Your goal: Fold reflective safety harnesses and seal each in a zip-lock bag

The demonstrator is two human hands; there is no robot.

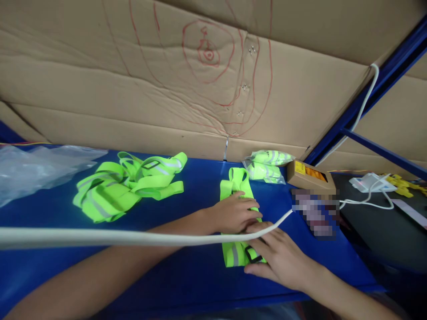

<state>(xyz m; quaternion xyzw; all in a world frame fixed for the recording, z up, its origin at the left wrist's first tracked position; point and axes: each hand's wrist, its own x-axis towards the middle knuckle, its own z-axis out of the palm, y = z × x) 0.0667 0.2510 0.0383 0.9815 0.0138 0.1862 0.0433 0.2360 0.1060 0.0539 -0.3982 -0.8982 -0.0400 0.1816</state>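
Note:
A neon-green reflective strap (231,257), folded into a long flat bundle with a loop at its far end, lies on the blue tabletop (200,278). My left hand (233,214) rests across its middle, fingers stretched out over the fabric. At the near right edge, my right hand (283,255) has its thumb and fingers around the strap beside a black buckle (247,255). The fingertips of both hands come close together. To the left sits a loose, tangled pile of the same green straps (110,198) with grey reflective stripes.
A white cable (133,237) crosses the view in front of my forearms. Bagged green straps (267,169) and a cardboard box (310,178) stand at the back right. Clear plastic bags (40,171) lie at the left. A cardboard wall (133,84) rises behind.

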